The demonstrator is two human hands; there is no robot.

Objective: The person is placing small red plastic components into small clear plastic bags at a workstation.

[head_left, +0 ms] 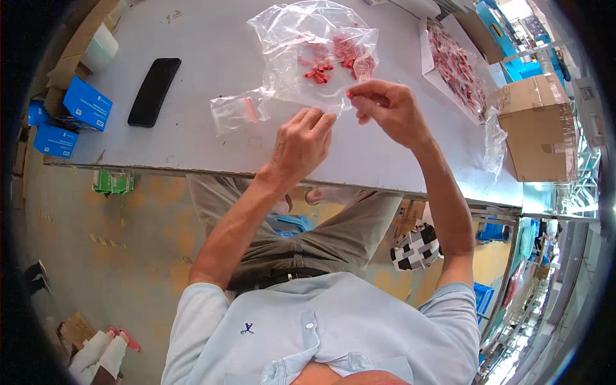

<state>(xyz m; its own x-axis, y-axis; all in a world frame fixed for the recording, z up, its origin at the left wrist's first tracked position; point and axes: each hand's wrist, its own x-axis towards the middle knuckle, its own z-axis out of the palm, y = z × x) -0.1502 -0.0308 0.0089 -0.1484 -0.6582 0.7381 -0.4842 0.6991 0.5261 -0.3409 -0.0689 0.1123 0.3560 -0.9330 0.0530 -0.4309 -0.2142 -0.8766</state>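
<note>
My left hand (pixel 300 144) is closed in a pinch above the table. A small clear plastic bag (pixel 339 108) shows at its fingertips, its outline hard to make out. Opposite it, my right hand (pixel 393 114) pinches a small red piece (pixel 350 94) between thumb and forefinger. Just beyond both hands lies a large clear plastic bag (pixel 282 32) with many loose red tube-like pieces (pixel 319 72) on or in it. Left of my left hand, a small clear bag (pixel 226 114) with one pale red piece (pixel 249 109) rests flat on the table.
A black phone (pixel 154 92) lies on the white table (pixel 192 141). Blue boxes (pixel 88 102) and an opened carton stand at the left edge. To the right are a white box (pixel 452 67) of bagged red pieces, crumpled clear plastic (pixel 494 144) and a brown carton (pixel 538 131).
</note>
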